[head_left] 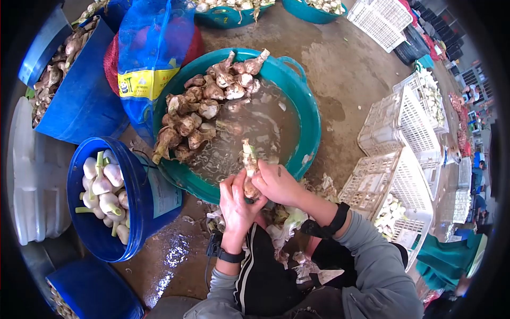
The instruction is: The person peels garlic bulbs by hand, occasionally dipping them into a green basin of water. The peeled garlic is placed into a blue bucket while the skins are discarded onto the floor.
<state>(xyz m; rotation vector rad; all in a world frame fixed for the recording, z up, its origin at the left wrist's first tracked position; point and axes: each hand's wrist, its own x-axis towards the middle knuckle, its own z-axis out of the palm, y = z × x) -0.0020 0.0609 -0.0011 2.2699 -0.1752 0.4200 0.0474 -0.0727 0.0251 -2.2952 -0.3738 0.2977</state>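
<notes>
Both of my hands hold one garlic bulb (249, 158), its stem pointing up, over the near rim of a round green tub (311, 125). My left hand (236, 204) is closed round the bulb's lower part. My right hand (277, 183) has its fingers pressed against the bulb's side. In the tub, muddy garlic bulbs (212, 90) are heaped at the left and back, beside brown water (271, 119). A blue bucket (141, 204) with cleaner white garlic (103, 183) stands left of my hands.
White crates (366, 183) line the right side, some holding garlic. At the upper left are a blue container (79, 101) of garlic and a blue mesh bag (154, 48). Peeled skins (284, 228) lie below my hands. Several people are far off at the right edge.
</notes>
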